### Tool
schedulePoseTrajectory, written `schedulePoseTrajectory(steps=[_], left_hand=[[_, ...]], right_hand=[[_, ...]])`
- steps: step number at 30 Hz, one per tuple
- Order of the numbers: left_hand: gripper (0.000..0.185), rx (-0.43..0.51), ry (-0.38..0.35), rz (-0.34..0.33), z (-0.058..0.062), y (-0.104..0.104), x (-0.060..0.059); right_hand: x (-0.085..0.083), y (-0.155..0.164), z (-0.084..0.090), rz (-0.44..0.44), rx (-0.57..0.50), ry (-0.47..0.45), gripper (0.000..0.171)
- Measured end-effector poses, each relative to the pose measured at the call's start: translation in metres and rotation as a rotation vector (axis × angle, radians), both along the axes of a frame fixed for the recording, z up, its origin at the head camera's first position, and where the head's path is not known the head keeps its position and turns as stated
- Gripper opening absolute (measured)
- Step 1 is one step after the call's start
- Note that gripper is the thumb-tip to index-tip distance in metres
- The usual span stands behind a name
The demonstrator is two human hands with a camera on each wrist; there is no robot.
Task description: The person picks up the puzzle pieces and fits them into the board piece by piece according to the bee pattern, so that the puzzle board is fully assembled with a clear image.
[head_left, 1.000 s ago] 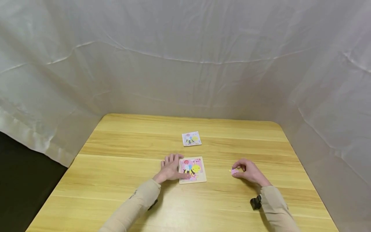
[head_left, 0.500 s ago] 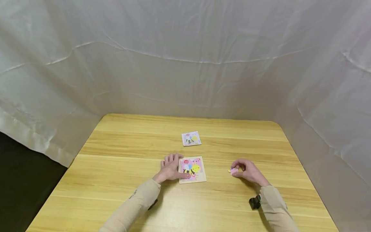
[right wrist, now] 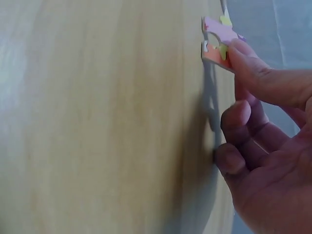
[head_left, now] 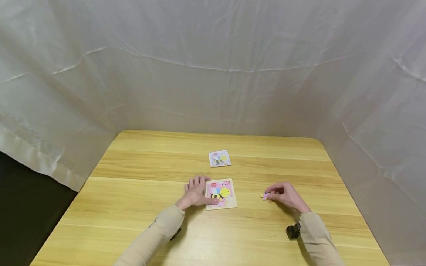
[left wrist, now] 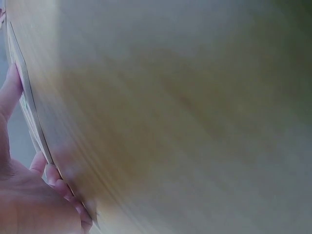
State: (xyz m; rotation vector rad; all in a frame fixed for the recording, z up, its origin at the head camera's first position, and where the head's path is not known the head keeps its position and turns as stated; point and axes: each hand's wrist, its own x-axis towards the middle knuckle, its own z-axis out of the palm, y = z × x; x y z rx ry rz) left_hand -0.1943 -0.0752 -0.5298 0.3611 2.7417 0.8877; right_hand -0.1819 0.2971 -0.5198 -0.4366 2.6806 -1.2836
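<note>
A square jigsaw puzzle (head_left: 229, 188) with a bee picture lies in a pale wooden tray (head_left: 235, 201), its lower right part bare wood. My left hand (head_left: 196, 193) holds the tray at its left side, thumb (left wrist: 12, 90) on the puzzle's face and fingers along the edge. To the right, my right hand (head_left: 285, 195) pinches a small jigsaw piece (head_left: 265, 197) between thumb and fingers, just over the table. In the right wrist view this piece (right wrist: 218, 30) shows pink, orange and yellow, with a notch facing away from the thumb.
A printed card (head_left: 219, 159) with the same bee picture lies behind the tray. The wooden table (head_left: 133, 207) has its far edge close to a hanging grey curtain (head_left: 213, 92). A dark area (head_left: 23, 207) shows beyond the left edge.
The right fingers have turned the jigsaw piece and shifted their hold on it, moving it slightly left. The left hand, tray and card stay where they were.
</note>
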Motion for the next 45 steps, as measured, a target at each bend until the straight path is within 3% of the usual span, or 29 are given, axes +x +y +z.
schedulePoseTrajectory(steps=[5, 16, 23, 29, 37, 45], left_hand=[[0.091, 0.003, 0.001, -0.004, 0.001, -0.001, 0.001], [0.092, -0.015, 0.001, -0.016, 0.004, -0.001, 0.001], [0.09, -0.019, -0.005, -0.011, 0.003, 0.0, 0.001], [0.09, -0.006, -0.002, 0.003, -0.001, 0.001, -0.001], [0.089, -0.009, -0.004, 0.004, 0.0, 0.0, 0.001], [0.089, -0.01, -0.008, 0.004, 0.0, 0.0, 0.001]], right_hand=[[0.002, -0.005, 0.003, -0.006, 0.006, 0.02, 0.019], [0.004, -0.025, 0.014, 0.027, -0.094, 0.041, 0.023], [0.006, -0.037, 0.019, -0.021, -0.138, -0.027, 0.026], [0.008, -0.049, 0.025, 0.017, -0.216, -0.043, 0.034], [0.011, -0.066, 0.025, 0.058, -0.213, 0.042, 0.029], [0.011, -0.081, 0.021, 0.058, -0.261, -0.017, 0.033]])
